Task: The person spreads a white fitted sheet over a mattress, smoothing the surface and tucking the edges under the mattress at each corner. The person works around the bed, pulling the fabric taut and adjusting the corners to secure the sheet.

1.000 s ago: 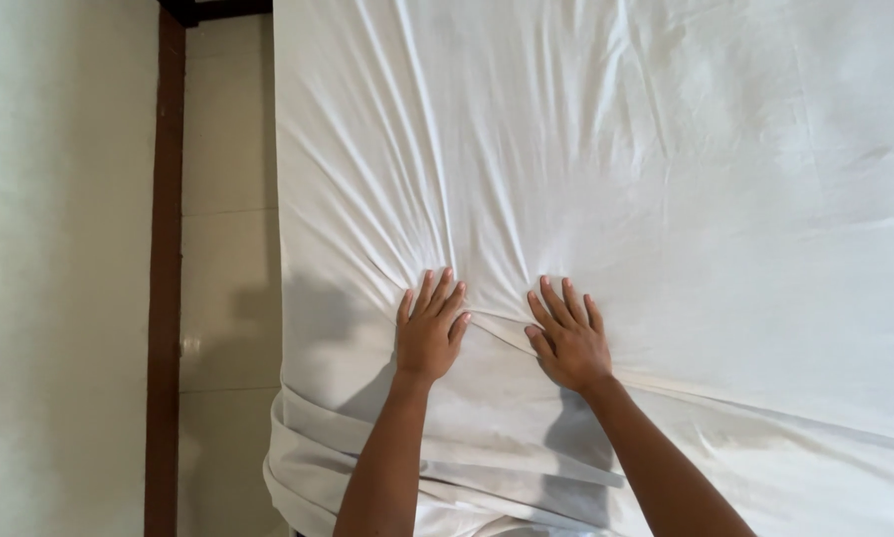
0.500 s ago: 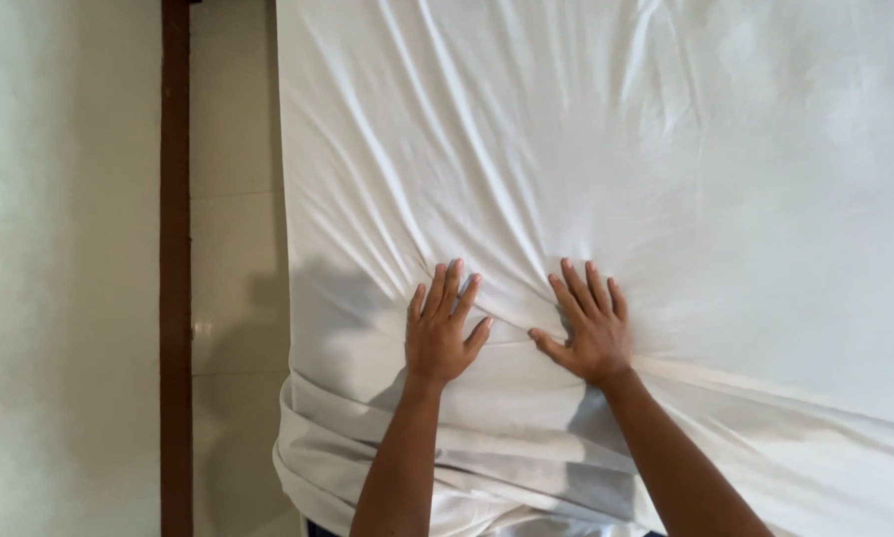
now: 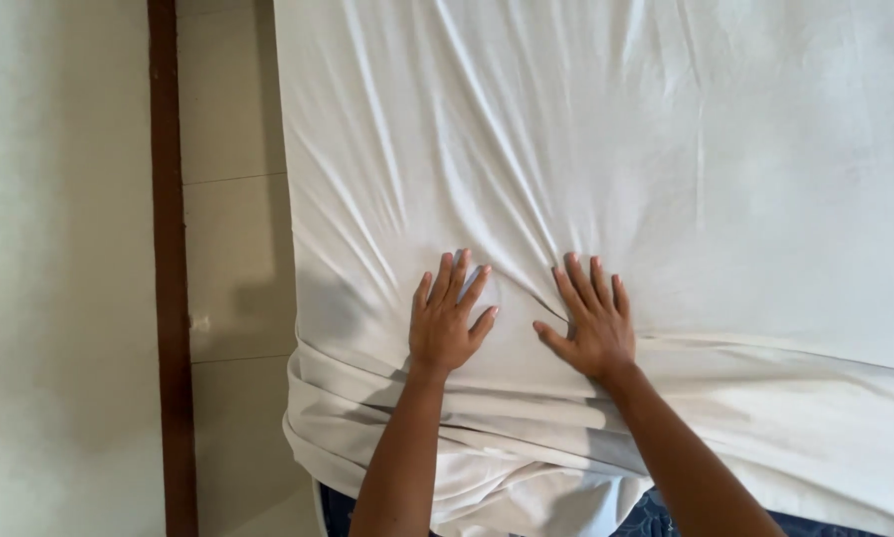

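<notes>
A white bed sheet (image 3: 606, 149) covers a mattress and fills most of the head view. Long creases fan out across it from where my palms rest. My left hand (image 3: 449, 318) lies flat on the sheet with its fingers spread. My right hand (image 3: 591, 323) presses flat beside it, about a hand's width to the right, fingers apart too. Neither hand grips the cloth. Below my wrists the sheet bunches into thick folds (image 3: 487, 457) over the mattress's near edge.
A pale tiled floor (image 3: 233, 249) runs along the bed's left side. A dark brown skirting strip (image 3: 169, 268) separates it from a light wall (image 3: 59, 268). Dark blue patterned fabric (image 3: 656, 517) shows under the sheet's bottom edge.
Both hands have slid a little further up the sheet and slightly apart, staying flat. The creases between them have shifted, and the view has drifted a bit to the right.
</notes>
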